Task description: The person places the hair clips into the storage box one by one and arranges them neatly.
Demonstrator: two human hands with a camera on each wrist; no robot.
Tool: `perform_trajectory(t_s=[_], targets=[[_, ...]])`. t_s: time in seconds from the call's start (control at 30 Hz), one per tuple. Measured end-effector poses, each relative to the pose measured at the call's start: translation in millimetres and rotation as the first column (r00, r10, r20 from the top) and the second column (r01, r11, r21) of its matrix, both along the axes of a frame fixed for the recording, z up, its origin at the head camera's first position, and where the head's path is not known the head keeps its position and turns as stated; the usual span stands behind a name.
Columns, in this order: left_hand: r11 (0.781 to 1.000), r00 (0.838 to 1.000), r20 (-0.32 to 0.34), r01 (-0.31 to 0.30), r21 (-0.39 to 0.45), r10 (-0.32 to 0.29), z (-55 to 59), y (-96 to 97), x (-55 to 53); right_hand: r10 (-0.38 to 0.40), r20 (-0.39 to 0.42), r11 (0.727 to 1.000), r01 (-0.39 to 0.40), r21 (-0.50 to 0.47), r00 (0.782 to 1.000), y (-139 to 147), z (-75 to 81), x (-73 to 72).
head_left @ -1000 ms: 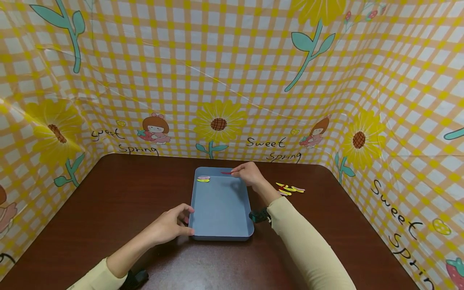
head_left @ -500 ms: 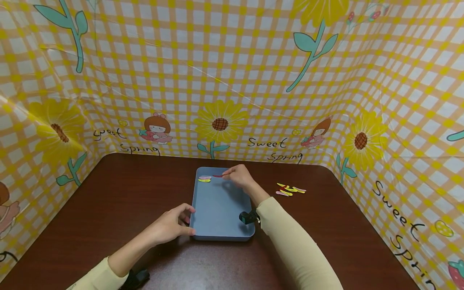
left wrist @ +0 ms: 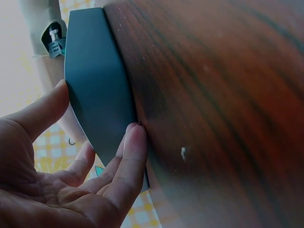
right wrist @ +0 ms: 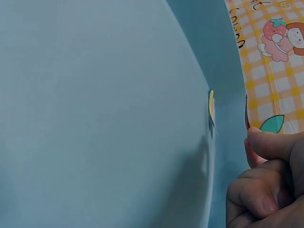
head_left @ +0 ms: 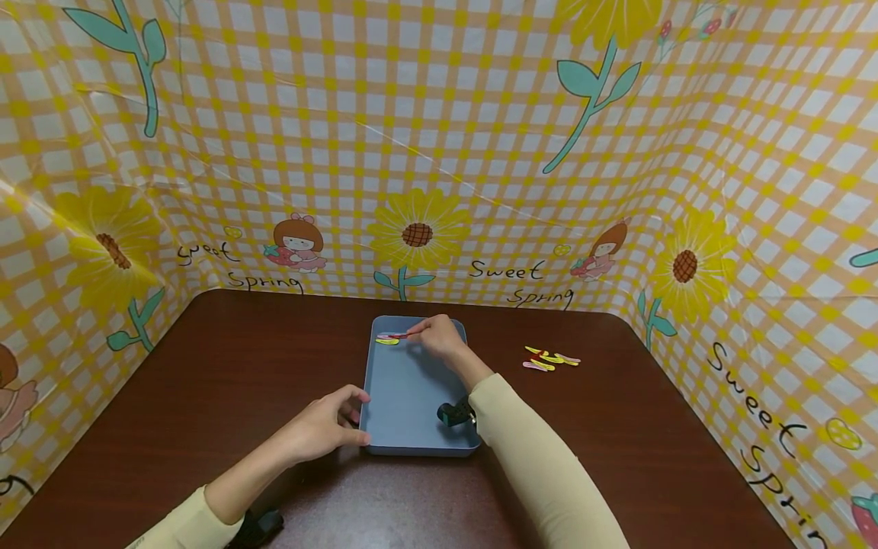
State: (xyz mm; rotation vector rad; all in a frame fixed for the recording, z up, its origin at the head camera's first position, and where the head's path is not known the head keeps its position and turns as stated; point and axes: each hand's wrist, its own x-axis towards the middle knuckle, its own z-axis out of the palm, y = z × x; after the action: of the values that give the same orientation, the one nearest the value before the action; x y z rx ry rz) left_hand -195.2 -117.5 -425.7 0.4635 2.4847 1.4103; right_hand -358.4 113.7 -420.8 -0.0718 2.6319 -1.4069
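My right hand [head_left: 439, 338] pinches a slim red hair clip [head_left: 398, 336] between thumb and fingertips over the far left part of the blue-grey tray [head_left: 418, 404]. In the right wrist view the red clip shows as a thin sliver beyond the thumb, while the other fingers curl inward. Right beside it in the tray lie a yellow hair clip [head_left: 387, 342] and a pink hair clip [head_left: 381, 335], partly overlapped by the red one. My left hand [head_left: 329, 423] holds the tray's left wall, thumb and a finger on the rim and other fingers at the lower edge [left wrist: 135, 137].
A loose cluster of yellow, pink and red hair clips [head_left: 551, 358] lies on the dark brown table [head_left: 288, 335], right of the tray. Checked cloth [head_left: 425, 152] with sunflowers rises along the back and both sides.
My right hand has moved left across the tray's far end, bringing the red hair clip up to the yellow and pink ones. The left hand stays at the tray's wall.
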Motion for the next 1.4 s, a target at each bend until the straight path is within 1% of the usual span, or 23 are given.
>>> perform_trajectory(t_s=[0.43, 0.67, 0.83, 1.0, 1.4], targets=[[1.000, 1.000, 0.003, 0.003, -0.006, -0.003, 0.9, 0.0, -0.8, -0.008, -0.033, 1.000, 0.008, 0.018, 0.999, -15, -14.3, -0.4], [1.000, 1.000, 0.002, -0.001, -0.012, 0.001, 1.4, 0.8, -0.4, 0.004, -0.075, 0.999, 0.000, 0.052, 0.997, -20, -23.0, -0.2], [1.000, 1.000, -0.003, -0.003, -0.014, 0.003, 1.1, 1.3, -0.6, 0.004, -0.093, 0.998, 0.003, 0.069, 0.996, -23, -23.1, 2.3], [1.000, 1.000, -0.005, -0.005, -0.009, 0.004, 0.6, 1.3, -0.8, -0.007, -0.092, 0.997, 0.014, 0.071, 0.996, -25, -22.7, 3.1], [1.000, 1.000, -0.009, -0.011, -0.019, 0.010, 1.3, 1.1, -0.6, -0.025, -0.115, 0.995, 0.036, 0.096, 0.993, -30, -27.2, 3.7]])
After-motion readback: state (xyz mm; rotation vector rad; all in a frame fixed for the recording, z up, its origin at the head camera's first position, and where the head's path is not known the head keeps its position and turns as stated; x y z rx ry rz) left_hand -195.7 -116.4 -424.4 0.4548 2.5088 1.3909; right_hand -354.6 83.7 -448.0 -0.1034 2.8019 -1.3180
